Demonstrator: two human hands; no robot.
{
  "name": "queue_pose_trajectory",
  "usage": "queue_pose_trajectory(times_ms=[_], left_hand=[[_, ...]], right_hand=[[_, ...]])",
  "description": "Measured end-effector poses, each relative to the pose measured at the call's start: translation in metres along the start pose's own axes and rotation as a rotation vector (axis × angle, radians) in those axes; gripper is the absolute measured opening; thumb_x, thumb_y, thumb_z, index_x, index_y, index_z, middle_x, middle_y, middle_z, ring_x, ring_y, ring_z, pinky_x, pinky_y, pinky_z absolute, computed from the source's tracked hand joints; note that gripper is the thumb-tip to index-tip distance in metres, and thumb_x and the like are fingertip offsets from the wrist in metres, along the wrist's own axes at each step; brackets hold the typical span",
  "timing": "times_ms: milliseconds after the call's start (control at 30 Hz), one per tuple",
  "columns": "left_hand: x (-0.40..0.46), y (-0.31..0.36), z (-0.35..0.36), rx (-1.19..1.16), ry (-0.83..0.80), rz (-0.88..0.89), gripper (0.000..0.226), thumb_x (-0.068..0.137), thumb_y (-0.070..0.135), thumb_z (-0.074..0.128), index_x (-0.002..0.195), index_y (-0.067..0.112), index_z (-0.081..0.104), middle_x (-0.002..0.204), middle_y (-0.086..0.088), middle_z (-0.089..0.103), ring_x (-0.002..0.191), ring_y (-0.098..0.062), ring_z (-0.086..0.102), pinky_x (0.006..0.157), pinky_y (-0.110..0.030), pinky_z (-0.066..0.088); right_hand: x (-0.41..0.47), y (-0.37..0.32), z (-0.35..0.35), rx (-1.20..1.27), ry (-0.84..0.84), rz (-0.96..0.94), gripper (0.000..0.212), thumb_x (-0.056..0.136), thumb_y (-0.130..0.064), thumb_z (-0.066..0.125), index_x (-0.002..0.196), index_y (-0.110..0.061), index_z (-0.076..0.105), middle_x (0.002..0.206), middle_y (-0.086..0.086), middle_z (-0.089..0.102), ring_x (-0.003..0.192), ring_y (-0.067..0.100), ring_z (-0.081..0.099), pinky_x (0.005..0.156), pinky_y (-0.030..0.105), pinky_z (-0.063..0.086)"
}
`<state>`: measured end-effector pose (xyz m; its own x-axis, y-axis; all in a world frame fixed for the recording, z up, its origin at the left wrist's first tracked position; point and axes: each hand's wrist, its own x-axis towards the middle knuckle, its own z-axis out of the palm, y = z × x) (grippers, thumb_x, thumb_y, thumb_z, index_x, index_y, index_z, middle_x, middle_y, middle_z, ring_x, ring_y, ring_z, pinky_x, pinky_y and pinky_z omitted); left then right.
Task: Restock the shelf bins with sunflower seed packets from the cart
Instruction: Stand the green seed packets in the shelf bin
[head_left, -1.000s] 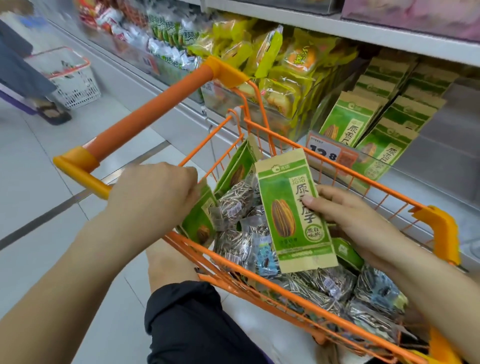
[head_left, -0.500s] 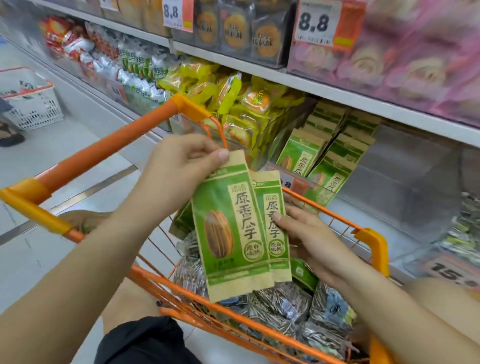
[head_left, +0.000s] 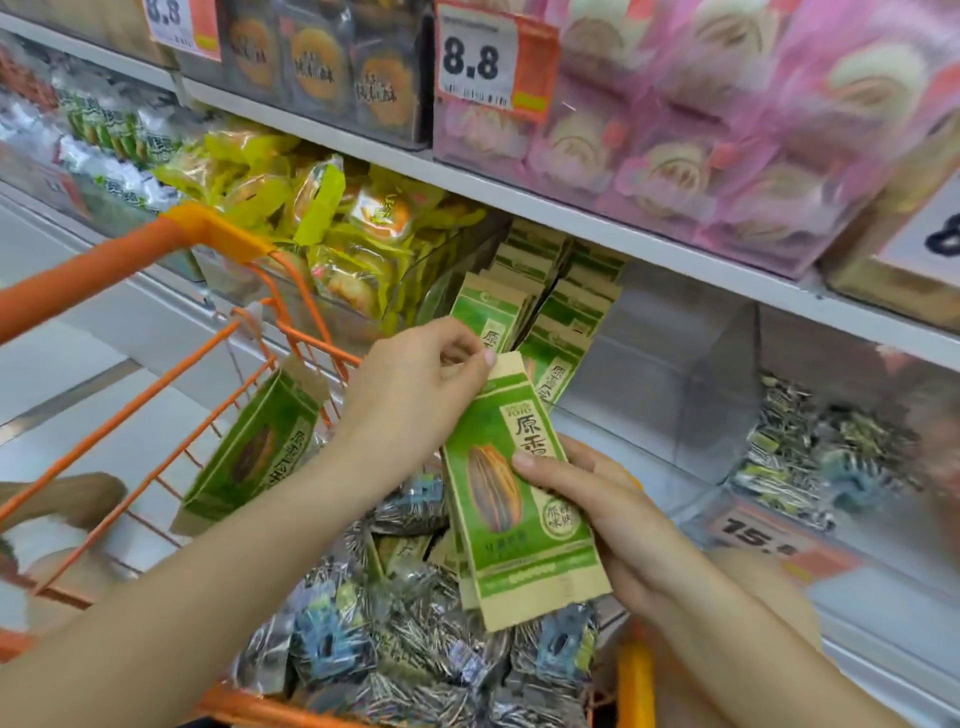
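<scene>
Orange cart (head_left: 156, 395) at left, green packet (head_left: 254, 452) leaning against its wire side, silvery seed bags (head_left: 395, 644) heaped inside. Left hand (head_left: 415, 384) pinches top edge of green sunflower seed packet (head_left: 514, 493) held above cart. Right hand (head_left: 608, 525) grips same packet's right edge, thumb on front. Shelf bin (head_left: 670, 374) just behind hands, matching packets (head_left: 550, 301) standing in its left part.

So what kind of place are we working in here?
Most likely a supermarket snack aisle: shelf price tags reading 8.8, rows of packaged snacks in bins, and an orange cart loaded with seed packets.
</scene>
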<state>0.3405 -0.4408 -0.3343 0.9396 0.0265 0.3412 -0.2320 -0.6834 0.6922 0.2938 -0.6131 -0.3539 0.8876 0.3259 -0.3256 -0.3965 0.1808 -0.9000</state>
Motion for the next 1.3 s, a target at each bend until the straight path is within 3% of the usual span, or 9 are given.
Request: queue_pose_trajectory(times_ms=[133, 267, 433, 533, 667, 800, 933, 1167, 1300], left_hand=[[0.0, 0.01, 0.014, -0.462, -0.259, -0.296, 0.064, 0.082, 0.048, 0.067, 0.136, 0.024, 0.041, 0.126, 0.008, 0.057, 0.105, -0.011, 0.061, 0.093, -0.037, 0.049], [0.004, 0.013, 0.028, -0.667, -0.462, -0.294, 0.034, 0.09, 0.029, 0.061, 0.123, 0.022, 0.057, 0.114, 0.006, 0.069, 0.098, -0.008, 0.068, 0.091, -0.037, 0.053], [0.03, 0.015, 0.042, -0.509, -0.416, -0.157, 0.038, 0.093, 0.043, 0.053, 0.126, 0.025, 0.058, 0.116, 0.008, 0.067, 0.106, -0.01, 0.063, 0.097, -0.039, 0.048], [0.044, -0.001, 0.053, -0.023, -0.238, -0.004, 0.057, 0.097, 0.053, 0.032, 0.142, 0.019, 0.041, 0.13, -0.001, 0.057, 0.121, -0.021, 0.051, 0.1, -0.037, 0.041], [0.045, -0.042, 0.067, 0.333, -0.161, 0.023, 0.059, 0.099, 0.049, 0.028, 0.142, 0.01, 0.039, 0.136, -0.01, 0.052, 0.129, -0.026, 0.042, 0.109, -0.04, 0.027], [0.035, -0.059, 0.082, 0.492, -0.148, 0.113, 0.062, 0.095, 0.05, 0.021, 0.125, 0.01, 0.059, 0.119, -0.007, 0.065, 0.119, -0.026, 0.053, 0.108, -0.044, 0.03], [0.035, -0.06, 0.082, 0.499, -0.112, 0.139, 0.055, 0.095, 0.045, 0.027, 0.113, 0.01, 0.066, 0.109, -0.005, 0.069, 0.11, -0.026, 0.058, 0.104, -0.045, 0.034], [0.036, -0.061, 0.084, 0.525, -0.097, 0.156, 0.047, 0.095, 0.041, 0.031, 0.099, 0.012, 0.069, 0.1, -0.005, 0.069, 0.101, -0.027, 0.058, 0.103, -0.046, 0.034], [0.036, -0.064, 0.086, 0.532, -0.084, 0.163, 0.047, 0.095, 0.04, 0.032, 0.099, 0.012, 0.069, 0.1, -0.005, 0.069, 0.101, -0.027, 0.058, 0.103, -0.046, 0.034]], right_hand=[[0.002, -0.01, -0.017, 0.065, 0.123, -0.072, 0.051, 0.071, -0.019, 0.073, 0.119, -0.006, 0.06, 0.099, 0.017, 0.073, 0.075, 0.025, 0.071, 0.068, 0.035, 0.06], [0.012, -0.021, -0.032, -0.057, 0.155, -0.075, 0.056, 0.072, -0.026, 0.079, 0.121, -0.01, 0.058, 0.104, 0.016, 0.072, 0.089, 0.031, 0.07, 0.086, 0.048, 0.056], [0.028, -0.045, -0.055, -0.267, 0.194, -0.049, 0.061, 0.065, -0.03, 0.075, 0.12, -0.01, 0.059, 0.104, 0.012, 0.073, 0.092, 0.028, 0.07, 0.079, 0.038, 0.058], [0.045, -0.057, -0.074, -0.2, 0.285, -0.02, 0.056, 0.062, -0.032, 0.081, 0.113, -0.011, 0.067, 0.108, 0.014, 0.071, 0.099, 0.03, 0.067, 0.095, 0.044, 0.051], [0.076, -0.063, -0.092, -0.014, 0.484, -0.086, 0.024, 0.079, -0.03, 0.072, 0.098, -0.015, 0.069, 0.085, 0.004, 0.074, 0.078, 0.018, 0.069, 0.078, 0.034, 0.054], [0.113, -0.061, -0.099, 0.017, 0.671, -0.252, 0.048, 0.075, -0.021, 0.078, 0.117, -0.005, 0.061, 0.094, 0.005, 0.073, 0.085, 0.018, 0.069, 0.085, 0.035, 0.055], [0.134, -0.046, -0.102, -0.156, 0.536, -0.081, 0.041, 0.075, -0.025, 0.079, 0.111, -0.012, 0.066, 0.103, 0.006, 0.073, 0.101, 0.023, 0.067, 0.097, 0.043, 0.05], [0.143, -0.028, -0.103, -0.338, 0.388, 0.181, 0.054, 0.067, -0.024, 0.083, 0.115, -0.009, 0.065, 0.111, 0.006, 0.07, 0.11, 0.02, 0.061, 0.071, 0.03, 0.052], [0.153, -0.028, -0.096, -0.305, 0.357, 0.238, 0.045, 0.07, -0.013, 0.08, 0.112, -0.005, 0.066, 0.107, 0.011, 0.072, 0.107, 0.025, 0.065, 0.093, 0.036, 0.051]])
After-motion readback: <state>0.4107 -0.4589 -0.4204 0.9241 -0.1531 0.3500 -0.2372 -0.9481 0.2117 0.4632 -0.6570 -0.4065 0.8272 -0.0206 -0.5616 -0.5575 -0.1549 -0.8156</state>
